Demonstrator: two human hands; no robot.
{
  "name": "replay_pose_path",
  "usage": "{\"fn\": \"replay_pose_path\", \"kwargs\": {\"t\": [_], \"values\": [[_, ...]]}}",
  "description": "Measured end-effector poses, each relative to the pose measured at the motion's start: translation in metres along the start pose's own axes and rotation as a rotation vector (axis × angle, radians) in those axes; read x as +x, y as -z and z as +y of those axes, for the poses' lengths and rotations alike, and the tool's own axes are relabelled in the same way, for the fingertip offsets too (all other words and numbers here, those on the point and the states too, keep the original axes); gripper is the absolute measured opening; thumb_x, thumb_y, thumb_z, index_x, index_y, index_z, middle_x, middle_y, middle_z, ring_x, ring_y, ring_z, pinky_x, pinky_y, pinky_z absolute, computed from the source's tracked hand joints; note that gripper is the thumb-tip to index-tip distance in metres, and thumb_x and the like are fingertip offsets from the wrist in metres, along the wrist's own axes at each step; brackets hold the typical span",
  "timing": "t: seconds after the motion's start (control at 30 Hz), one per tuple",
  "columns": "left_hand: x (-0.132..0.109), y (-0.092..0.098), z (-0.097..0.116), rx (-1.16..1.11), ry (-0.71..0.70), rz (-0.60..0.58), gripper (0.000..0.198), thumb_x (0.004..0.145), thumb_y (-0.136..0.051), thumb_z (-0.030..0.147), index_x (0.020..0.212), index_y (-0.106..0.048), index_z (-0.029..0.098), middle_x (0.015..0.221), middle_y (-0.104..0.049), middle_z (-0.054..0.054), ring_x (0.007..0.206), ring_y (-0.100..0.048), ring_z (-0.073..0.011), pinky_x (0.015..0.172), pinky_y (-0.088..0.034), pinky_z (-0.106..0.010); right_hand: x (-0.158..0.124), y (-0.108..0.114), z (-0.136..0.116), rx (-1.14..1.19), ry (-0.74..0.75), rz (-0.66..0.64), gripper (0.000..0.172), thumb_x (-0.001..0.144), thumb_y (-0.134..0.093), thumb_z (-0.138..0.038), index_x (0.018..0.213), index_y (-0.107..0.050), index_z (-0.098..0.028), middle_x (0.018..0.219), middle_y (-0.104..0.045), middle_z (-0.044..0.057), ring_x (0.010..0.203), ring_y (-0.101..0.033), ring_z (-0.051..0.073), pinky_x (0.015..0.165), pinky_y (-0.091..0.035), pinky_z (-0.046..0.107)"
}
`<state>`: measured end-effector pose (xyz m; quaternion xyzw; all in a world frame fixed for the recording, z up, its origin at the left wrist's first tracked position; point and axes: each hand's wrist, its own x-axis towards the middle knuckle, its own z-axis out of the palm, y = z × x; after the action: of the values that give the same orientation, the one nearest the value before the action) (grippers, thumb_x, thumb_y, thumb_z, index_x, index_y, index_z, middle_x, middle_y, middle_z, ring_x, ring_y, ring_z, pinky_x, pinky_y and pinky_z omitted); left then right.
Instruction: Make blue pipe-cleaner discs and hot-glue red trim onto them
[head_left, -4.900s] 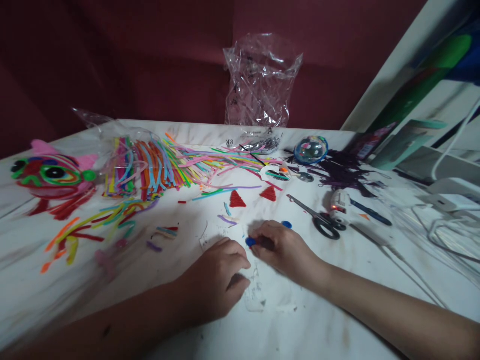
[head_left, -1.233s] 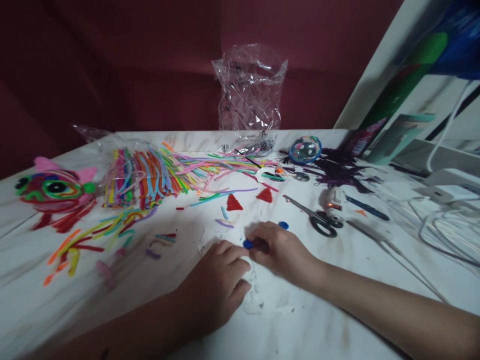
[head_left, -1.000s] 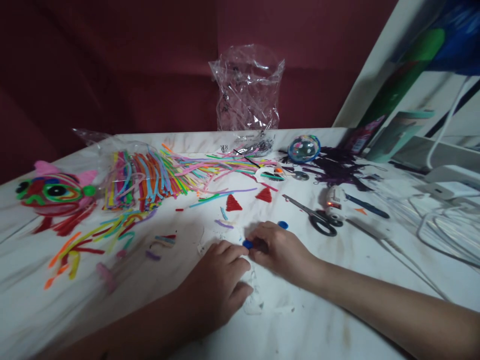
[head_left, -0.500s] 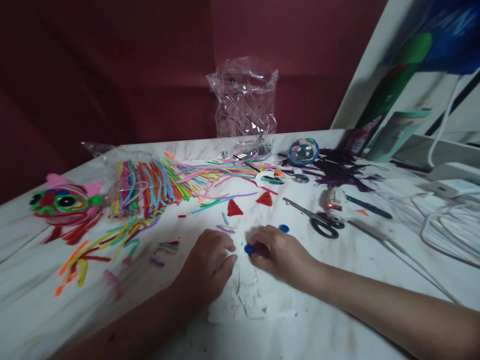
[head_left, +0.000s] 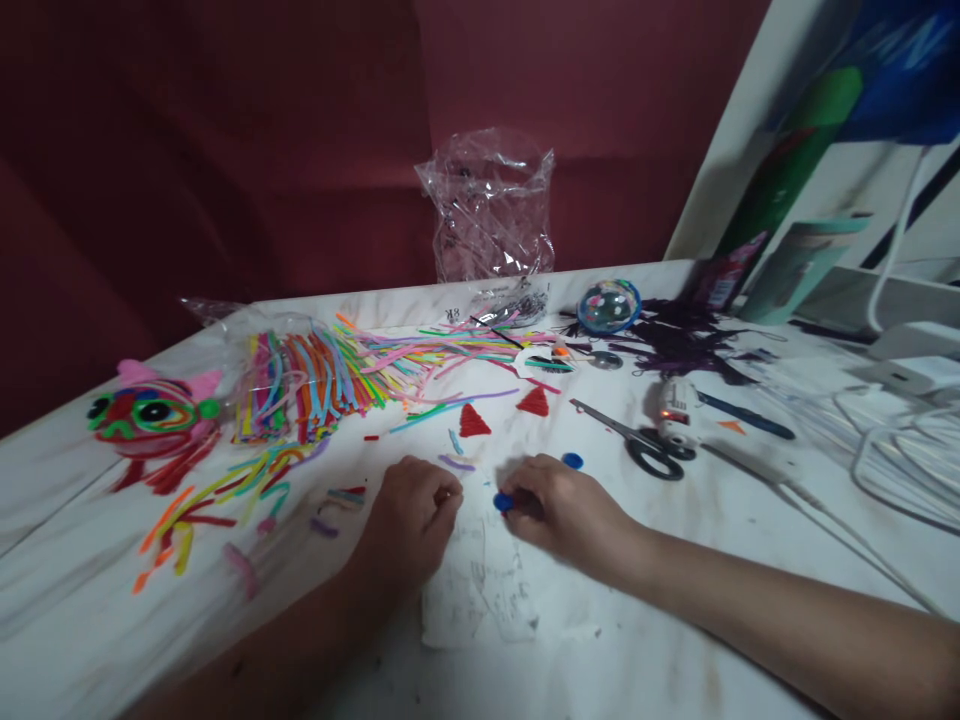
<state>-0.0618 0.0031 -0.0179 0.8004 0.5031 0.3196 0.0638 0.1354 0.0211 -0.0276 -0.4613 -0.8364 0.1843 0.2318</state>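
Note:
My right hand (head_left: 562, 510) pinches a small round blue disc (head_left: 502, 502) between thumb and fingers, just above the table. A second blue disc (head_left: 572, 461) lies flat beyond its knuckles. To the left, my left hand (head_left: 411, 520) is closed, with thumb and index fingertips pressed together; anything between them is too small to make out. A thin, marked whitish sheet (head_left: 480, 600) lies below and between the hands. Past the fingertips are a short purple pipe cleaner piece (head_left: 457, 463) and two red triangles, the nearer (head_left: 474, 421) and the farther (head_left: 533, 402).
Scissors (head_left: 652, 455), a glue gun (head_left: 673, 405) and a blue-handled tool (head_left: 746, 415) lie right, near white cables (head_left: 900, 450). Colourful pipe cleaners (head_left: 322, 370) fill the back left beside a decorated pink-eared animal head (head_left: 154, 415). A clear plastic bag (head_left: 491, 210) stands behind.
My left thumb and index finger have closed together from a spread position. My right hand still pinches the blue disc. The whole view has shifted slightly.

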Motion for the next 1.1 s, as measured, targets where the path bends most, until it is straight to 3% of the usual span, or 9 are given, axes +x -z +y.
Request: {"fn": "replay_pose_path", "kwargs": {"t": [0.23,0.37,0.43,0.6,0.67,0.77,0.9,1.0,1.1], "values": [[0.01,-0.003,-0.007,-0.231,0.204,-0.214,0.014,0.078,-0.05,0.02,0.082,-0.063,0.017,0.079,-0.067,-0.002,0.073,-0.062,-0.015,0.066,-0.047,-0.026,0.001,-0.001,-0.001,-0.03,-0.004,-0.014,0.013,0.071,-0.055,-0.016,0.082,-0.062,-0.018,0.076,-0.06,0.004,0.076,-0.058,0.02,0.063,-0.043,0.027],[0.03,-0.007,-0.004,-0.044,0.065,-0.364,0.015,0.076,-0.054,0.021,0.084,-0.065,0.016,0.078,-0.068,-0.002,0.07,-0.062,-0.0151,0.064,-0.047,-0.025,0.0,-0.002,-0.001,-0.059,0.0,-0.013,0.013,0.072,-0.054,-0.017,0.081,-0.063,-0.018,0.076,-0.061,0.005,0.073,-0.058,0.019,0.063,-0.042,0.027],[0.038,-0.014,0.0,0.047,-0.002,-0.368,0.012,0.074,-0.055,0.019,0.08,-0.065,0.016,0.076,-0.066,-0.001,0.069,-0.061,-0.0148,0.066,-0.046,-0.025,0.0,-0.001,-0.001,-0.07,0.002,-0.005,0.012,0.072,-0.054,-0.017,0.079,-0.063,-0.017,0.076,-0.062,0.006,0.071,-0.058,0.019,0.061,-0.041,0.027],[0.042,-0.018,0.001,0.217,-0.017,-0.264,0.018,0.078,-0.045,0.012,0.068,-0.059,0.017,0.072,-0.061,0.002,0.077,-0.059,-0.0158,0.078,-0.043,-0.03,-0.002,0.0,-0.003,-0.091,0.026,0.016,0.01,0.072,-0.054,-0.016,0.074,-0.064,-0.017,0.075,-0.063,0.006,0.07,-0.058,0.018,0.06,-0.04,0.025],[0.045,-0.002,-0.009,0.294,0.041,-0.175,0.018,0.08,-0.043,0.013,0.069,-0.057,0.017,0.075,-0.06,0.0,0.079,-0.058,-0.0176,0.077,-0.043,-0.031,-0.001,0.0,-0.003,-0.094,0.038,0.02,0.01,0.071,-0.054,-0.016,0.073,-0.064,-0.018,0.074,-0.063,0.006,0.07,-0.058,0.018,0.059,-0.04,0.025],[0.05,0.039,-0.036,0.416,0.224,0.02,0.025,0.085,-0.031,0.014,0.074,-0.054,0.016,0.075,-0.058,-0.006,0.077,-0.057,-0.0219,0.072,-0.044,-0.035,0.0,-0.001,-0.001,-0.092,0.053,0.021,0.011,0.072,-0.053,-0.017,0.074,-0.064,-0.018,0.075,-0.063,0.006,0.07,-0.059,0.018,0.059,-0.04,0.025],[0.043,0.089,-0.073,0.502,0.385,0.171,0.02,0.081,-0.035,0.014,0.074,-0.053,0.017,0.077,-0.06,-0.009,0.083,-0.058,-0.0246,0.079,-0.043,-0.039,0.0,-0.002,0.001,-0.094,0.057,0.025,0.009,0.072,-0.053,-0.017,0.071,-0.062,-0.019,0.075,-0.063,0.006,0.071,-0.059,0.019,0.059,-0.039,0.025],[0.029,0.104,-0.081,0.519,0.38,0.244,0.022,0.074,-0.044,0.012,0.094,-0.053,0.018,0.107,-0.057,-0.011,0.108,-0.049,-0.0259,0.091,-0.039,-0.037,0.0,-0.002,0.001,-0.095,0.048,0.024,0.008,0.071,-0.054,-0.016,0.07,-0.062,-0.019,0.074,-0.063,0.006,0.071,-0.059,0.019,0.059,-0.039,0.025],[0.014,0.102,-0.062,0.4,0.318,0.243,0.023,0.075,-0.049,0.019,0.098,-0.053,0.019,0.106,-0.057,-0.009,0.103,-0.052,-0.0259,0.088,-0.042,-0.038,-0.001,-0.001,0.0,-0.094,0.043,0.017,0.009,0.072,-0.054,-0.016,0.072,-0.062,-0.019,0.074,-0.063,0.005,0.069,-0.058,0.018,0.058,-0.039,0.025]]}}
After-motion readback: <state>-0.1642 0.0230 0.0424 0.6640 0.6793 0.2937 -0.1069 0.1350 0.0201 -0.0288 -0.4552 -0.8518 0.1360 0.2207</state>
